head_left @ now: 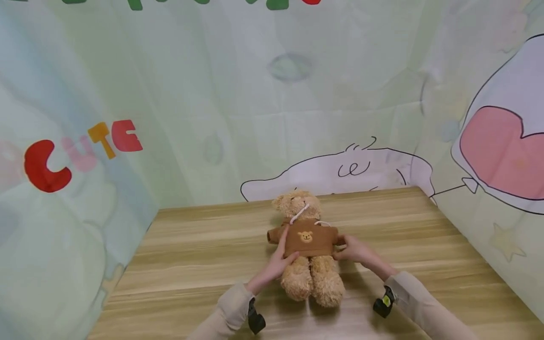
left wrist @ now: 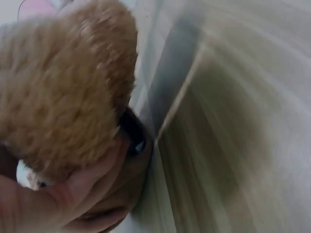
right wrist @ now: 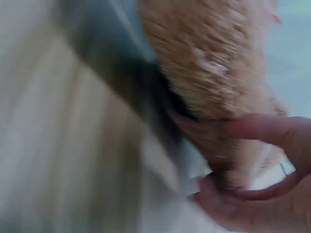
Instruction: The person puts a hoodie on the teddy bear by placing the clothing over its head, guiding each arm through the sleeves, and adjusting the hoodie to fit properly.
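Note:
A light-brown plush teddy bear (head_left: 300, 204) lies face up on the wooden tabletop, its head toward the back wall and its furry legs toward the person. It wears a brown shirt (head_left: 293, 246) with a small bear-face patch and white cords at the neck. The left hand (head_left: 275, 264) grips the shirt's left side near the hem; in the left wrist view its fingers curl under the cloth beside a furry leg (left wrist: 53, 92). On the opposite side, the right hand (head_left: 357, 250) pinches the shirt between thumb and fingers, below the sleeve. The right wrist view is blurred.
The wood-grain table (head_left: 204, 250) meets a printed fabric backdrop (head_left: 191, 141) at the back and both sides. Each sleeved wrist carries a black camera, the left wrist camera (head_left: 256, 318) and the right wrist camera (head_left: 384, 304), close to the tabletop.

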A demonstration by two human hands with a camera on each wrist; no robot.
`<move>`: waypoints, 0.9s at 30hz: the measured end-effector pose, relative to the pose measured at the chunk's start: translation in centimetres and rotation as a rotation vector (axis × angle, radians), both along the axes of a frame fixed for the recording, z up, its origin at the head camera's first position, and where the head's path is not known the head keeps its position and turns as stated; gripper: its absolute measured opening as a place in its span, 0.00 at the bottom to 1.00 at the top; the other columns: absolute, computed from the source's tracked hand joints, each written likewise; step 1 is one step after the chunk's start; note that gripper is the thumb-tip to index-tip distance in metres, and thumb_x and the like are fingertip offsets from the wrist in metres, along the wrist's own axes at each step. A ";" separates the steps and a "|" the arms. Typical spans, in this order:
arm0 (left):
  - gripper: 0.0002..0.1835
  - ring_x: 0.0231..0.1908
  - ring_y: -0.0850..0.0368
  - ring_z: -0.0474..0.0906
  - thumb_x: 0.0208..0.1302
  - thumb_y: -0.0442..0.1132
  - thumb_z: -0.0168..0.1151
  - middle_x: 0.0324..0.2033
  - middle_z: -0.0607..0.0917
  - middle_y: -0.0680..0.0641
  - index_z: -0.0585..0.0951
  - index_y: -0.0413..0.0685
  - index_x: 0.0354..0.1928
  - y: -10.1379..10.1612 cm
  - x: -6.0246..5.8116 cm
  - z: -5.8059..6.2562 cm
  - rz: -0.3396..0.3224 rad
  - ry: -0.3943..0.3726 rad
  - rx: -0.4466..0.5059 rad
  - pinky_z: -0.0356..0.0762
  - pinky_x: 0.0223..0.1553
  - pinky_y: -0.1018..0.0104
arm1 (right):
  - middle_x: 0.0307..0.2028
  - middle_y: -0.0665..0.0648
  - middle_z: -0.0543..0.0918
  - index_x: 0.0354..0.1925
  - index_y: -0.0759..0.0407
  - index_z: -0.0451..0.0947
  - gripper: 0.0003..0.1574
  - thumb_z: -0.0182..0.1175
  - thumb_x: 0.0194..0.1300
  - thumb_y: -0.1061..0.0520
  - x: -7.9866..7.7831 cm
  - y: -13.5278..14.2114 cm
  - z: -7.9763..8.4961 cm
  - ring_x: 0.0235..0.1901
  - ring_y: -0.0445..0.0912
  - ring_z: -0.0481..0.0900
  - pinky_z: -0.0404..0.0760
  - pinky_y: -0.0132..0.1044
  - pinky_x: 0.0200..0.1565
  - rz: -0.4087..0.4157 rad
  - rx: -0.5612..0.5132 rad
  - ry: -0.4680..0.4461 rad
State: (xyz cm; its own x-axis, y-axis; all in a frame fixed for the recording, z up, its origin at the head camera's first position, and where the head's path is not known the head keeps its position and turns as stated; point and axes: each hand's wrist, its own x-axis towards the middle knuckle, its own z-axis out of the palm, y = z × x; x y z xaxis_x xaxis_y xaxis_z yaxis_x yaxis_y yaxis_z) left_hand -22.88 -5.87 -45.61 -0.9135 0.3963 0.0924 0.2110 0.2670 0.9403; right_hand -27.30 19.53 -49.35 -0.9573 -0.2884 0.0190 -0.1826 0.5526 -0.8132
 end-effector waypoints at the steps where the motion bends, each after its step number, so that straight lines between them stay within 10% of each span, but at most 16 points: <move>1: 0.41 0.53 0.34 0.65 0.62 0.36 0.52 0.66 0.39 0.31 0.38 0.43 0.69 -0.2 -0.2 0.0 -0.019 -0.003 -0.020 0.67 0.49 0.48 | 0.49 0.73 0.70 0.52 0.74 0.64 0.38 0.65 0.44 0.59 0.6 -0.7 0.9 0.48 0.63 0.71 0.77 0.42 0.37 -0.017 -0.047 -0.071; 4: 0.43 0.51 0.33 0.66 0.57 0.36 0.57 0.66 0.44 0.30 0.43 0.47 0.69 -0.5 -0.7 0.0 -0.017 -0.051 -0.045 0.67 0.48 0.46 | 0.51 0.73 0.67 0.51 0.72 0.61 0.34 0.61 0.43 0.68 1.3 -2.1 1.4 0.51 0.65 0.67 0.76 0.41 0.37 -0.022 -0.188 -0.029; 10: 0.51 0.61 0.31 0.54 0.46 0.38 0.69 0.66 0.46 0.31 0.46 0.48 0.67 -0.9 -1.5 -0.8 0.043 -0.037 -0.013 0.59 0.56 0.41 | 0.47 0.70 0.71 0.54 0.65 0.62 0.34 0.61 0.48 0.67 1.5 -3.2 2.3 0.45 0.59 0.72 0.75 0.44 0.39 0.009 -0.129 0.103; 19: 0.50 0.57 0.33 0.60 0.46 0.28 0.63 0.65 0.48 0.29 0.44 0.46 0.69 -2.1 -2.0 -0.5 -0.067 0.019 -0.140 0.68 0.48 0.53 | 0.42 0.65 0.74 0.58 0.63 0.60 0.39 0.63 0.49 0.56 0.7 -3.2 2.5 0.43 0.55 0.73 0.72 0.43 0.42 0.108 -0.102 0.072; 27: 0.49 0.55 0.32 0.62 0.50 0.31 0.63 0.65 0.48 0.29 0.43 0.49 0.69 -2.2 -2.1 0.1 -0.087 -0.022 -0.180 0.68 0.49 0.50 | 0.41 0.62 0.80 0.57 0.64 0.64 0.31 0.58 0.56 0.55 1.0 -4.4 2.1 0.27 0.42 0.76 0.72 0.31 0.28 0.005 0.131 0.339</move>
State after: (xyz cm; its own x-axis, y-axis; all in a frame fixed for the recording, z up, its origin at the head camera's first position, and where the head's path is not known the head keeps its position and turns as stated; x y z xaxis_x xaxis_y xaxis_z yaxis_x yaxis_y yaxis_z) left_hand -24.96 -8.03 -45.55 -0.8759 0.4825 -0.0065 0.2209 0.4128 0.8836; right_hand -26.34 15.12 -47.23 -0.9015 -0.3143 0.2974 -0.4326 0.6466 -0.6282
